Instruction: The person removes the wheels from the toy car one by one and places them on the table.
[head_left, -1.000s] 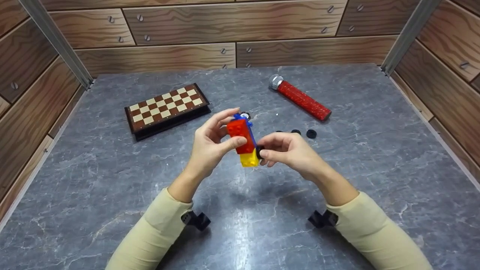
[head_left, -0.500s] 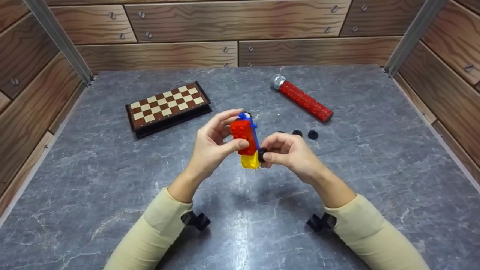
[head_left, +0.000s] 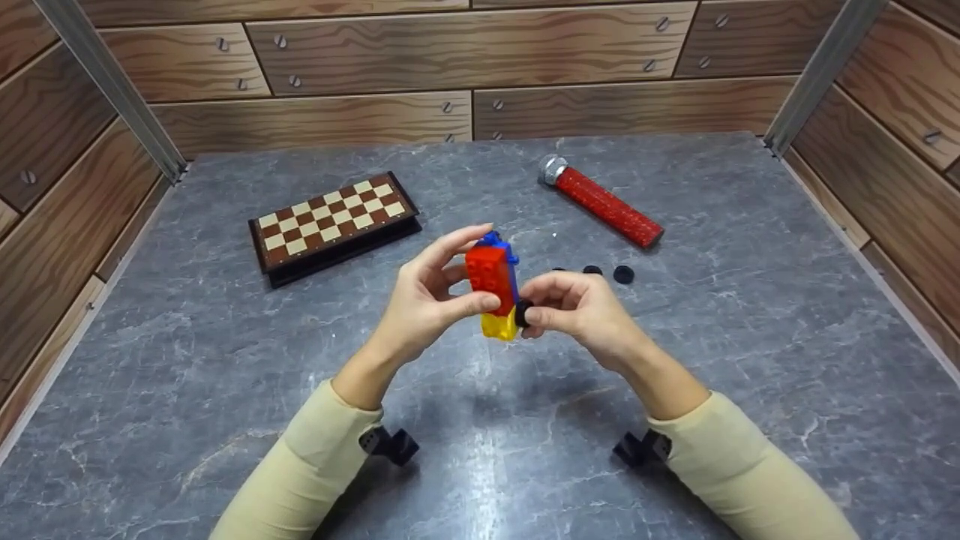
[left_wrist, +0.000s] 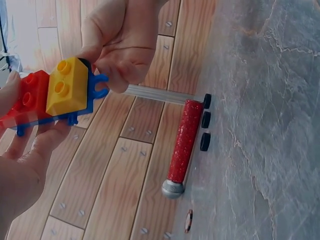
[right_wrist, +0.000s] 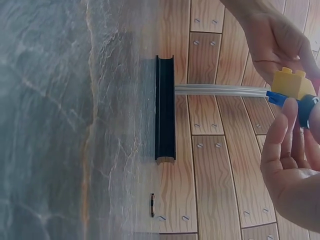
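Observation:
My left hand (head_left: 480, 266) grips a small brick build above the table's middle: a red brick (head_left: 489, 276) and a yellow brick (head_left: 498, 326) on a blue plate (head_left: 512, 259), held nearly upright. My right hand (head_left: 529, 304) pinches a black wheel (head_left: 523, 313) against the blue plate's lower end, beside the yellow brick. In the left wrist view the yellow brick (left_wrist: 67, 92) and the blue plate (left_wrist: 96, 91) sit just under the right hand's fingers (left_wrist: 122, 70). The right wrist view shows the black wheel (right_wrist: 306, 110) between thumb and finger.
A folded chessboard box (head_left: 334, 221) lies at the back left. At the back right lies a red glittery cylinder (head_left: 607, 208) with a silver cap. Loose black wheels (head_left: 622, 274) lie just beyond my right hand. Wood-panel walls (head_left: 465, 45) enclose the grey stone table (head_left: 225, 360).
The right hand has brought the black wheel in tighter against the blue plate's lower end. The build has shifted slightly and stands a little more upright.

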